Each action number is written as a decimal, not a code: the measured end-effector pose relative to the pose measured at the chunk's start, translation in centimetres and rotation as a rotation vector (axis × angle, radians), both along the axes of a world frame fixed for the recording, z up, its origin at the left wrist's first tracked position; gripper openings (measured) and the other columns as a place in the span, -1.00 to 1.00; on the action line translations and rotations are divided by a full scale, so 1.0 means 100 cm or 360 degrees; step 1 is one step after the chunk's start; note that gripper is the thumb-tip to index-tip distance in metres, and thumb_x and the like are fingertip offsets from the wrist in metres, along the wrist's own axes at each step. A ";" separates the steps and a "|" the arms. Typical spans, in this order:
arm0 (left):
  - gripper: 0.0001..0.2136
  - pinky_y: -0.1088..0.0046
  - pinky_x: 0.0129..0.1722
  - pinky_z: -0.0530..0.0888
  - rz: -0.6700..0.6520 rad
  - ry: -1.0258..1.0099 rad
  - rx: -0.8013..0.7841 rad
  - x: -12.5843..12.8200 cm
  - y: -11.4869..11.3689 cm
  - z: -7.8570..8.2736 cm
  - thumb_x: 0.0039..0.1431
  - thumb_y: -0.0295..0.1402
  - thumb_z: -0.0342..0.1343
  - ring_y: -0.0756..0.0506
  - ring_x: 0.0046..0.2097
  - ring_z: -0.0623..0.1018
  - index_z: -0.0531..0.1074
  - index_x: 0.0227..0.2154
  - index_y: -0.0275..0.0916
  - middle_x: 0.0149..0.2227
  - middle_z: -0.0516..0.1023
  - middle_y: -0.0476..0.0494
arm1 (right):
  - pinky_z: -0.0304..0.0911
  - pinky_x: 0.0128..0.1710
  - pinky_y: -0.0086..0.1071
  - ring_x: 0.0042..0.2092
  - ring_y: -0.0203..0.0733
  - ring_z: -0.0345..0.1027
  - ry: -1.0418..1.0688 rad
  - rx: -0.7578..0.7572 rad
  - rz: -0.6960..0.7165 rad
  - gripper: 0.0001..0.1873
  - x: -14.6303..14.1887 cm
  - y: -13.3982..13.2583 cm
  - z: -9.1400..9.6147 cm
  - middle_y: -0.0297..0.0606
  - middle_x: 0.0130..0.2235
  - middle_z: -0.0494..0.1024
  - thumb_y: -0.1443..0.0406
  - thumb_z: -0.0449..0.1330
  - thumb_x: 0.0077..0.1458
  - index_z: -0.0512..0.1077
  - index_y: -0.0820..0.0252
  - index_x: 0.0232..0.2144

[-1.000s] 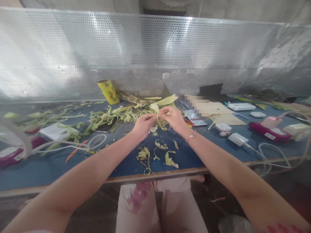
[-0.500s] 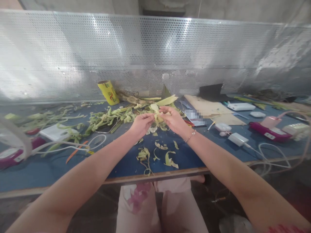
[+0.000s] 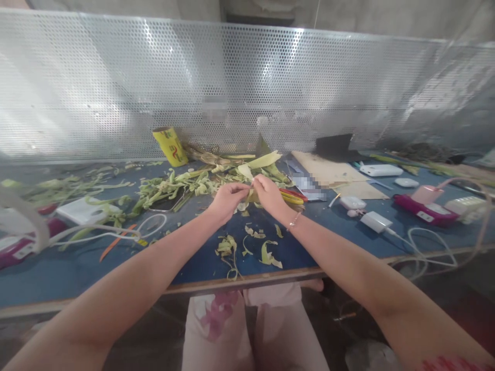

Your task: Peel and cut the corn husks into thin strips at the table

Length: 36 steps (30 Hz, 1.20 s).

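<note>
My left hand (image 3: 229, 199) and my right hand (image 3: 269, 195) meet over the middle of the blue table, fingers closed in pinches. Between them is a pale yellow-green leaf strip (image 3: 244, 171), like husk, its upper end sticking up past my fingertips. The part inside my fingers is hidden. Behind my hands lies a longer pale leaf (image 3: 265, 160). Curled green leaf pieces (image 3: 174, 186) are heaped to the left. Nearer to me lie torn scraps (image 3: 270, 255). Just right of my right hand is a tool with red and yellow handles (image 3: 293, 196).
A yellow cardboard tube (image 3: 170, 147) leans by the perforated metal screen (image 3: 247, 77). Cardboard sheets (image 3: 328, 170) lie at the back right. Farther right are a white charger (image 3: 375, 222), looped cables and a magenta power strip (image 3: 421, 210). An orange strip (image 3: 116, 242) lies left.
My right hand has turned, its fingers folding in more tightly beside my left fingertips. The red and yellow tool handles now show more. The view has shifted slightly.
</note>
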<state>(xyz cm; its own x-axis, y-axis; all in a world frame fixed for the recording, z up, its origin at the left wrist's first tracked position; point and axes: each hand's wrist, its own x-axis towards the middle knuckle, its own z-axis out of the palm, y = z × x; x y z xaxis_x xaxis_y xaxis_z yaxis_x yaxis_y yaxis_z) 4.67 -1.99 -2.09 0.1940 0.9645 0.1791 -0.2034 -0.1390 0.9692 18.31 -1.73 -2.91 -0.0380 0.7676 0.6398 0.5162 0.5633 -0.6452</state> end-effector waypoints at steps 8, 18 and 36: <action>-0.88 0.50 -0.40 0.33 0.0070 -0.0021 0.0004 -0.001 -0.003 0.003 -0.26 -0.49 0.27 0.07 -0.48 0.38 0.50 -0.53 -0.33 -0.56 0.46 -0.04 | 0.09 -0.28 -0.35 -0.35 -0.22 0.19 0.0127 0.0117 -0.0134 -0.80 0.009 -0.001 0.006 -0.32 -0.46 0.30 0.22 -0.08 0.14 0.18 0.12 -0.50; -0.85 0.49 -0.37 0.33 0.0151 0.0204 0.0206 -0.014 0.014 0.011 -0.29 -0.44 0.29 0.07 -0.47 0.38 0.48 -0.55 -0.33 -0.56 0.46 -0.02 | 0.14 -0.39 -0.40 -0.43 -0.30 0.23 0.0592 -0.0114 -0.0221 -0.68 0.007 0.005 0.004 -0.35 -0.50 0.33 0.08 -0.05 0.12 0.21 0.15 -0.52; -0.71 0.54 -0.45 0.32 -0.0031 0.0319 0.0441 -0.006 0.012 -0.010 0.05 -0.16 0.06 0.07 -0.48 0.28 0.20 -0.58 -0.26 -0.56 0.22 0.06 | -0.08 -0.69 -0.48 -0.68 -0.43 -0.05 0.0770 -0.0375 0.0093 -0.68 -0.005 -0.004 0.003 -0.51 -0.66 0.09 0.05 0.03 0.09 0.22 0.14 -0.52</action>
